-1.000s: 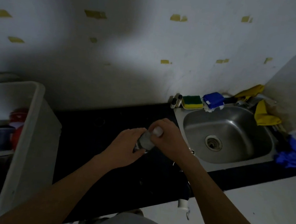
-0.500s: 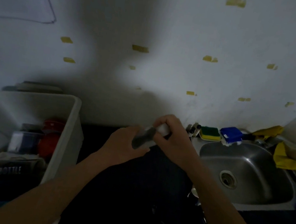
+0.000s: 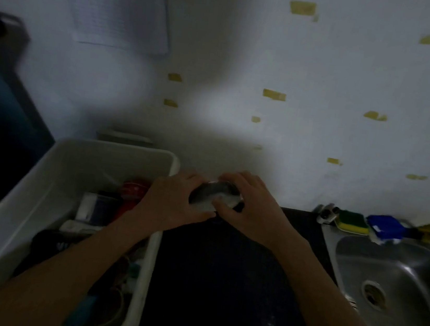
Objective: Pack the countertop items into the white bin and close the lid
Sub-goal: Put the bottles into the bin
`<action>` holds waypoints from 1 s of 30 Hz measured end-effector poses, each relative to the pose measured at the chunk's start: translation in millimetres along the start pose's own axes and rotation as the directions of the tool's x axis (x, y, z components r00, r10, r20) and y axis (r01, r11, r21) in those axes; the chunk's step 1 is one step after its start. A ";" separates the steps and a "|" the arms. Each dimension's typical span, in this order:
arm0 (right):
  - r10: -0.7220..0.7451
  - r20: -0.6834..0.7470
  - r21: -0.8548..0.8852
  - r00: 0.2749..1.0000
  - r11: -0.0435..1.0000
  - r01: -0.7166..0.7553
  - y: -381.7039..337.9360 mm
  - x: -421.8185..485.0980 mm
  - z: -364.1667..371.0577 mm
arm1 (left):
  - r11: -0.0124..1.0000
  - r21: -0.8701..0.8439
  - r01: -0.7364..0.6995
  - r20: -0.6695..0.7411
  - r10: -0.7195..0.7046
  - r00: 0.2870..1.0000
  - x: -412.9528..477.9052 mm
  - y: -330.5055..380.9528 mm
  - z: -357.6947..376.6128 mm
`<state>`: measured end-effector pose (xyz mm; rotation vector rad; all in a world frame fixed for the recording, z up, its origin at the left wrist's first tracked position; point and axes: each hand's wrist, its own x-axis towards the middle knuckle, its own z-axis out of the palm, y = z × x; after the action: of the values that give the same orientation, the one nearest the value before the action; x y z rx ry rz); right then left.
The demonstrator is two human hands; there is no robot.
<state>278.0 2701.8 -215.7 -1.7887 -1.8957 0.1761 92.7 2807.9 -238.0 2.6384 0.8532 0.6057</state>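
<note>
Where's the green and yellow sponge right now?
Head view, far right: the sponge sits on the back rim of the sink, by the wall, left of a blue object.

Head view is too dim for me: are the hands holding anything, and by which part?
A small grey object, unidentifiable: left hand grips its left end, right hand its right end.

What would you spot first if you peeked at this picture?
The left hand and right hand meet in the middle, both gripping a small grey object beside the far corner of the white bin. The open bin on the left already holds things, one red. A steel sink sits at the right, a green-and-yellow sponge behind it.
</note>
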 end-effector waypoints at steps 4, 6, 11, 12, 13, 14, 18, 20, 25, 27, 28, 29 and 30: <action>-0.067 0.117 -0.053 0.991 0.996 0.074 -35.1 30.8 39.2 | 0.995 -0.010 0.097 -0.006 -0.097 0.995 -28.3 -53.9 -27.2; -0.078 0.165 -0.070 0.983 0.993 0.090 -52.7 47.5 60.4 | 0.991 -0.003 0.130 0.011 -0.130 0.991 -41.1 -81.1 -40.2; -0.074 0.224 -0.086 0.972 0.992 0.095 -92.3 79.9 110.2 | 0.980 -0.073 0.187 0.079 -0.182 0.980 -69.8 -139.8 -58.2; -0.072 0.228 -0.094 0.971 0.991 0.096 -99.6 84.9 120.0 | 0.976 -0.094 0.195 0.089 -0.187 0.978 -75.0 -150.4 -60.3; -0.066 0.230 -0.097 0.971 0.991 0.091 -106.6 91.1 131.4 | 0.973 -0.111 0.200 0.097 -0.190 0.977 -80.3 -162.5 -63.0; -0.054 0.236 -0.093 0.970 0.993 0.078 -112.8 95.6 142.7 | 0.971 -0.118 0.207 0.107 -0.195 0.975 -86.0 -173.7 -64.0; 0.019 0.268 -0.097 0.963 0.995 0.007 -126.8 107.0 176.0 | 0.976 -0.091 0.200 0.138 -0.187 0.973 -98.1 -207.6 -62.7; 0.058 0.290 -0.110 0.955 0.994 -0.027 -133.1 109.8 189.3 | 0.974 -0.076 0.212 0.172 -0.197 0.965 -103.7 -220.6 -58.8; 0.146 0.334 -0.078 0.931 0.989 -0.127 -142.8 111.5 219.2 | 0.975 -0.011 0.221 0.229 -0.213 0.950 -114.7 -247.4 -44.6; 0.185 0.363 -0.049 0.913 0.983 -0.180 -145.5 109.4 235.7 | 0.976 0.042 0.215 0.261 -0.218 0.940 -121.3 -258.6 -35.2; 0.206 0.375 -0.038 0.904 0.978 -0.206 -146.0 107.7 244.1 | 0.974 0.053 0.221 0.283 -0.227 0.932 -125.0 -262.0 -30.9; 0.229 0.388 -0.033 0.893 0.972 -0.235 -144.4 110.0 249.9 | 0.973 0.074 0.218 0.297 -0.230 0.927 -123.8 -265.4 -29.3; 0.242 0.403 -0.022 0.883 0.967 -0.255 -145.2 110.3 257.9 | 0.971 0.095 0.221 0.312 -0.240 0.919 -127.8 -268.4 -27.4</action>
<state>33.0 2856.2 -341.7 -2.0941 -1.9016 0.7152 -143.6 2943.0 -360.5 2.5327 1.0671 0.0855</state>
